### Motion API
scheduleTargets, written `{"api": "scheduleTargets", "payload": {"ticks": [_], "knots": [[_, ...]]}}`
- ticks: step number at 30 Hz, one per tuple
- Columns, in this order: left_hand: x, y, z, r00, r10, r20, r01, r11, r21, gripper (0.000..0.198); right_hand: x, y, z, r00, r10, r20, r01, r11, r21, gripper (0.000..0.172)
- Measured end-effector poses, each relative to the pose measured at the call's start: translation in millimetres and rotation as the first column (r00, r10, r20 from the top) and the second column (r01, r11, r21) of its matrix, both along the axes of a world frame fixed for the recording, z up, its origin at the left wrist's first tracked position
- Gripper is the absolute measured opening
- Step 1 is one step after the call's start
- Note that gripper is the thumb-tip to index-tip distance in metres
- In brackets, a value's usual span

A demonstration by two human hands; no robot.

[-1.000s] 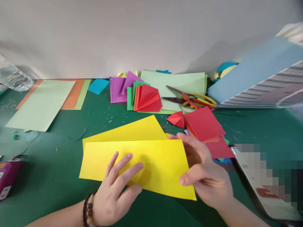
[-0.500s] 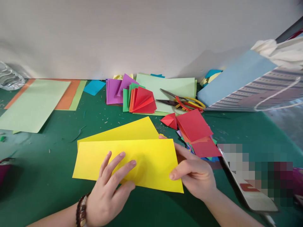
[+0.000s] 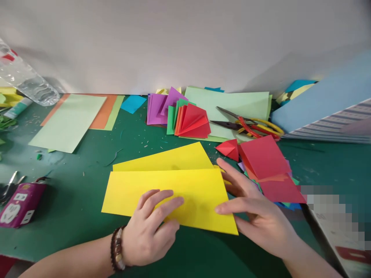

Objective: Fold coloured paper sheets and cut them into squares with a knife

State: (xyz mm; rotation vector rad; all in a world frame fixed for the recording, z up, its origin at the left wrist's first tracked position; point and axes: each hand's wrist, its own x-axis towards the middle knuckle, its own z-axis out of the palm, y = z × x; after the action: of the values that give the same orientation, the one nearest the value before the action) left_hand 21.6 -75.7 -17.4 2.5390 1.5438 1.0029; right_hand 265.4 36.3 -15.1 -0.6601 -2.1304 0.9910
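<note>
A long yellow sheet of paper [image 3: 130,193] is tilted up in front of another yellow sheet [image 3: 165,158], which lies partly hidden behind it. My left hand [image 3: 152,227], bent loosely with the fingers apart, touches the front of the near sheet close to its lower edge. At the right end of that sheet, my right hand [image 3: 257,212] holds the edge. Its thumb presses on the front, the index finger stretches up beside the top corner, and the other fingers are partly behind the paper.
Beyond the yellow sheets are folded red papers [image 3: 194,121], purple papers [image 3: 158,108] and scissors [image 3: 246,123]. Red sheets [image 3: 265,158] lie at right near a blue bag [image 3: 324,104]. Pale green paper [image 3: 69,119], a plastic bottle [image 3: 31,81] and a purple box [image 3: 21,204] are at left.
The view has swung left, bringing the bottle and purple box further in. My right index finger has lifted away from behind the paper's corner. The left fingers have curled slightly.
</note>
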Motion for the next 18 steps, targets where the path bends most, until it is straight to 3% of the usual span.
{"api": "scheduleTargets", "payload": {"ticks": [4,7,10,13,16,18], "knots": [[0,0,-2.8,0.997,0.017,-0.078,-0.024,0.996,-0.091,0.004,10,9,7.1,0.959,0.002,0.285,-0.069,0.972,0.225,0.028],[0,2,-3.7,0.998,-0.043,-0.051,0.036,0.990,-0.136,0.020,20,15,10.1,0.934,0.106,0.342,-0.197,0.949,0.245,0.023],[1,3,-5.4,0.986,-0.169,-0.008,0.164,0.967,-0.196,0.036,23,18,12.4,0.939,0.279,0.202,-0.304,0.947,0.107,0.013],[2,2,-8.8,0.924,-0.383,0.008,0.373,0.894,-0.248,0.039,19,17,12.2,0.934,0.341,0.109,-0.334,0.939,-0.078,0.014],[3,1,-10.2,0.860,-0.508,0.044,0.505,0.835,-0.219,0.036,11,13,8.7,0.918,0.327,0.223,-0.281,0.936,-0.213,0.020],[3,3,-8.2,0.875,-0.477,0.077,0.484,0.862,-0.154,0.027,6,11,5.5,0.911,0.285,0.299,-0.212,0.943,-0.255,0.024]]}}
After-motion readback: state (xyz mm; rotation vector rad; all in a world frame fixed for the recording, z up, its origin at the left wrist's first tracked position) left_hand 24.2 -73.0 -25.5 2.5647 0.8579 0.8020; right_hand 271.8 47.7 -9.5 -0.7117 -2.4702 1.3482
